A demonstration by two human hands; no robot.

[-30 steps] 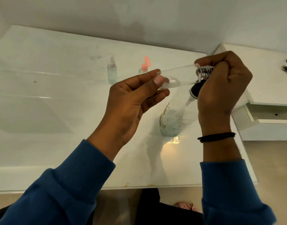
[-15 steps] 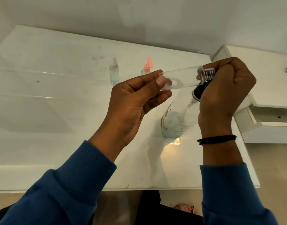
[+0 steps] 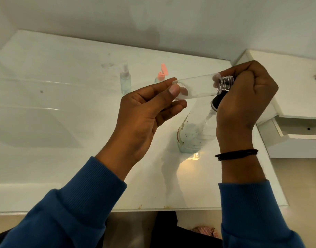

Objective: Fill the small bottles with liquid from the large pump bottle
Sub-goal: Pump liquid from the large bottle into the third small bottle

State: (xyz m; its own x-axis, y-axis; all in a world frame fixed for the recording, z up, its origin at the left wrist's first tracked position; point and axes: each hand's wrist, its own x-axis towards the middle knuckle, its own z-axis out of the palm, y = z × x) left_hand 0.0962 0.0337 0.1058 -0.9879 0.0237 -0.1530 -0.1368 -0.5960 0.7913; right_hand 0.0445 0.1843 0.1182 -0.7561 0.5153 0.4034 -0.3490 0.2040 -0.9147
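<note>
Left hand (image 3: pixel 141 115) pinching base end of clear small bottle (image 3: pixel 196 86), held nearly level above white tabletop (image 3: pixel 64 158). Right hand (image 3: pixel 243 97) curled round black pump head (image 3: pixel 218 102) of large pump bottle (image 3: pixel 193 135), standing on tabletop; small bottle's threaded neck at right fingers. Spray bottle (image 3: pixel 125 81) and pink-capped bottle (image 3: pixel 161 74) well behind.

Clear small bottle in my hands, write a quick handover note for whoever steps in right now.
Left hand: fingers pinch the base of the clear small bottle, held sideways, threaded neck bare.
Right hand: curled at that neck, over the large pump bottle's black pump head.
Large pump bottle stands on the white table, partly full.
Spray bottle and pink-capped bottle stand further back.
Done: held bottle uncapped.
Left: it looks empty; fill and cap it.
</note>
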